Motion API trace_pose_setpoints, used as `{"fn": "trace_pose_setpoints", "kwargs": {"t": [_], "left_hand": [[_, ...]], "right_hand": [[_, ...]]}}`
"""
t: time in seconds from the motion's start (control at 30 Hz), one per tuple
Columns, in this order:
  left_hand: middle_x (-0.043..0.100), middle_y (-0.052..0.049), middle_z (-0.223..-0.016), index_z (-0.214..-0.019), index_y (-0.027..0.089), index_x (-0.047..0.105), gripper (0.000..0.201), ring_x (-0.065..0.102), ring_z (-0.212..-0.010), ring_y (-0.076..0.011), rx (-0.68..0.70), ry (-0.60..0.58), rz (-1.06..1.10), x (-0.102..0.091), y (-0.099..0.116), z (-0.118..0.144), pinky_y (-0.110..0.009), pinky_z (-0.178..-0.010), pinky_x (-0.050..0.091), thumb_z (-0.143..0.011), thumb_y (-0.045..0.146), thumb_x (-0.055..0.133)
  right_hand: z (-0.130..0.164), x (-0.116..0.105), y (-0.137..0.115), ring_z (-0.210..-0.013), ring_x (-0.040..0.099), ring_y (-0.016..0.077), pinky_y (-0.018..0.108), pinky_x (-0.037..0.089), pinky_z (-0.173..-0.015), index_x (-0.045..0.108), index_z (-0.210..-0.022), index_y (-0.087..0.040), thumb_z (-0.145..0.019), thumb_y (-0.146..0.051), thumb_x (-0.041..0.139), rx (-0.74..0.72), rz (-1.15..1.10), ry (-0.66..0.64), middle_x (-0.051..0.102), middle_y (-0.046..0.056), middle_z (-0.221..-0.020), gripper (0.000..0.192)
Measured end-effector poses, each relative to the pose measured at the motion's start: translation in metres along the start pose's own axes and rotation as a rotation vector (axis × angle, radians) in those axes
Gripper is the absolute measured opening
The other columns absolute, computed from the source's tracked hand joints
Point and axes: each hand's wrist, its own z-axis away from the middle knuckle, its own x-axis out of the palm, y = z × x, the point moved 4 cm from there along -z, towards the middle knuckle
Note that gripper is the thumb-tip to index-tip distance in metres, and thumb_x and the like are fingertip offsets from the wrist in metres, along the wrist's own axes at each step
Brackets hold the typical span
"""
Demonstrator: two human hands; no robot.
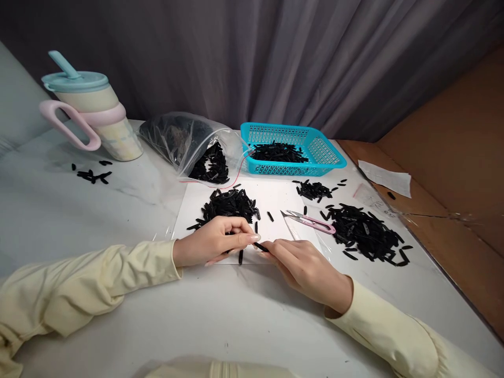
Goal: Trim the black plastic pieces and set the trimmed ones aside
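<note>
Here, left hand [214, 242]: my grip pinches one end of a black strip [260, 247].
Right hand [303, 268]: my grip pinches the other end.
Nearby: pink snips [311, 221] on the counter [118, 210].

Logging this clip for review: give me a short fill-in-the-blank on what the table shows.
1. Both hands, left hand and right hand, pinch one small black piece over the ____ sheet.
2. The pink snips lie ____ on the table.
3. The basket is ____ in colour.

Missing words: white; untouched; turquoise
</note>
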Motion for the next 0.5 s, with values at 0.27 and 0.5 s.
{"fn": "trace_pose_setpoints", "kwargs": {"t": [0.27, 0.5], "left_hand": [[0.039, 0.01, -0.048, -0.076, 0.016, 0.051, 0.023, 0.028, -0.028, 0.0005, 0.006, -0.006, -0.013, 0.0001, 0.0016, -0.0001, -0.014, -0.029, 0.017, -0.083, 0.038, 0.052], [0.037, 0.01, -0.046, -0.077, 0.015, 0.053, 0.024, 0.027, -0.028, -0.0001, 0.004, 0.002, -0.019, -0.0005, 0.0028, 0.0, -0.015, -0.03, 0.017, -0.083, 0.038, 0.052]], "right_hand": [[0.0006, 0.0002, 0.0006, -0.047, 0.034, 0.0108, 0.025, 0.025, -0.045, 0.047, -0.074, -0.015, -0.096, -0.018, 0.034, 0.007, -0.006, -0.001, 0.043, -0.002, -0.057, 0.025], [-0.0006, 0.0011, 0.002, -0.047, 0.035, 0.0107, 0.024, 0.025, -0.046, 0.048, -0.078, -0.015, -0.097, -0.021, 0.03, 0.055, -0.005, -0.012, 0.045, -0.001, -0.057, 0.027]]}}
